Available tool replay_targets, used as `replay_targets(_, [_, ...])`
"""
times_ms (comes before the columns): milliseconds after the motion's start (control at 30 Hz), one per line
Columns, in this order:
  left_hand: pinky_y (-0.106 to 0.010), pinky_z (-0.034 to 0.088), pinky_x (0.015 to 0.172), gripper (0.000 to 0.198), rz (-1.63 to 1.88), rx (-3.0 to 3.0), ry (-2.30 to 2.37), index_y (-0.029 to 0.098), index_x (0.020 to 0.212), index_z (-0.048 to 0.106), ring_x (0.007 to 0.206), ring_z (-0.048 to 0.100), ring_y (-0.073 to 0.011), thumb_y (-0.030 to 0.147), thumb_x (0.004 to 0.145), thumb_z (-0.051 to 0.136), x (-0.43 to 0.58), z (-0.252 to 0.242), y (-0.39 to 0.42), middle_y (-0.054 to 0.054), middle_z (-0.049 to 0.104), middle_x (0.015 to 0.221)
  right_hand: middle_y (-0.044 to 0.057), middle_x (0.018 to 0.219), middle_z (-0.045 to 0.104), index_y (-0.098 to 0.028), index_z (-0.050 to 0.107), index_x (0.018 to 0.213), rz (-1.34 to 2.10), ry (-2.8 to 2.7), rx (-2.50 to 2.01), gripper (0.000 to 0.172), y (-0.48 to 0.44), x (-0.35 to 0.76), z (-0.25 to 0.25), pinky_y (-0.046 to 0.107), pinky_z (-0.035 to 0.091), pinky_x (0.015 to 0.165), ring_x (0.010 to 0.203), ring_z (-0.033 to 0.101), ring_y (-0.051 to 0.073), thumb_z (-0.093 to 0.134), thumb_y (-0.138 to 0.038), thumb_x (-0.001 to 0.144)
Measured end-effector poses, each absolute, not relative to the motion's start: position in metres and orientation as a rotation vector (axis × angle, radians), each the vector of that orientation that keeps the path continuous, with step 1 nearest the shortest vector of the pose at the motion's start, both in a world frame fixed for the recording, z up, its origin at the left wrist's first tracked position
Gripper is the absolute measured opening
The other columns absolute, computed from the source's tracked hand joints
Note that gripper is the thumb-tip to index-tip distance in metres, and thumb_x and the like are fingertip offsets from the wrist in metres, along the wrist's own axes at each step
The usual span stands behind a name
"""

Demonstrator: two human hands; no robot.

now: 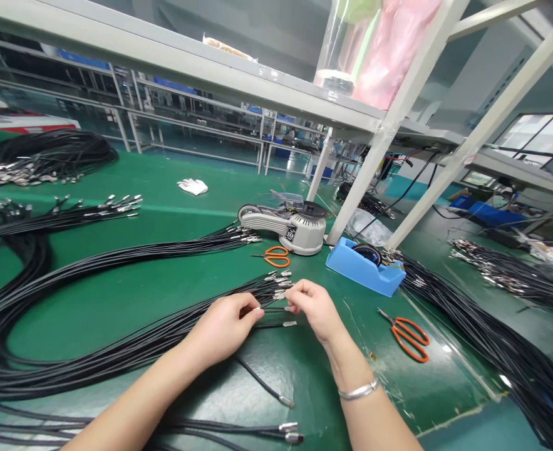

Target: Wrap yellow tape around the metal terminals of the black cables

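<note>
My left hand [229, 326] is closed in a pinch over the front bundle of black cables [163, 335], near their metal-tipped ends. A thin black cable runs from its fingertips toward my right hand [310, 307], which is also pinched, at the metal connectors [282, 288]. What lies between the right fingertips is mostly hidden. Below my left hand a single cable end [283, 399] rests on the green table [323, 382]. Two more cable ends with metal connectors [291, 433] lie closer to me.
A grey round tape dispenser [304, 232] stands behind my hands, with orange-handled scissors [277, 255] before it. Right of them are a blue tape holder [365, 266], a second pair of scissors [408, 338] and another cable bundle [473, 326]. White posts [374, 150] carry a shelf. A white glove [193, 186] lies farther back.
</note>
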State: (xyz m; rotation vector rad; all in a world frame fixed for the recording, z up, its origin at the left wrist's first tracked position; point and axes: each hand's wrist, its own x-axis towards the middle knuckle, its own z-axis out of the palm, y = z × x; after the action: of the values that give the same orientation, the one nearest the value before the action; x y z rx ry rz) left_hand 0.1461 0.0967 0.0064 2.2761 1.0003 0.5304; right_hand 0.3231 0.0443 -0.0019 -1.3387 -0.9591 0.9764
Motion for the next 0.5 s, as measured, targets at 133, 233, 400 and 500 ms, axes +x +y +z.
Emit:
replay_targets(133, [-0.028,0.047,0.081,0.024,0.749,2.282,0.862,0.021,0.102,0.062,0.089,0.062,-0.0173,0.025,0.085,0.046,0.149,0.000,0.093,-0.003,0.067,0.098,-0.004,0.053,0.060,-0.015,0.060,0.059,1.033,-0.937,-1.304,0.017,0.044,0.323,-0.003,0.021,0.041,0.053,0.048,0.052,0.008,0.069,-0.027,0.065])
replay_targets(233, [-0.027,0.048,0.078,0.022,0.865,2.327,0.800,0.023,0.099,0.064,0.085,0.063,-0.0160,0.026,0.088,0.044,0.153,-0.011,0.090,-0.002,0.066,0.090,-0.001,0.051,0.061,-0.013,0.062,0.058,1.075,-0.913,-1.289,0.023,0.044,0.324,-0.003,0.021,0.041,0.050,0.046,0.053,0.009,0.073,-0.033,0.061])
replay_targets(400, [-0.022,0.051,0.069,0.020,1.000,2.343,0.772,0.026,0.094,0.063,0.077,0.065,-0.0137,0.031,0.090,0.044,0.152,-0.021,0.088,0.001,0.066,0.083,0.004,0.064,0.068,-0.012,0.068,0.073,0.984,-0.703,-1.309,0.030,0.057,0.356,0.002,0.020,0.044,0.048,0.049,0.058,0.009,0.070,-0.041,0.068])
replay_targets(500, [-0.020,0.052,0.066,0.018,1.036,2.376,0.715,0.026,0.086,0.061,0.074,0.065,-0.0128,0.030,0.091,0.044,0.152,-0.024,0.084,0.002,0.066,0.080,0.003,0.077,0.068,-0.012,0.065,0.083,0.878,-0.536,-1.362,0.020,0.078,0.389,0.016,0.021,0.048,0.055,0.061,0.061,0.010,0.066,-0.032,0.078])
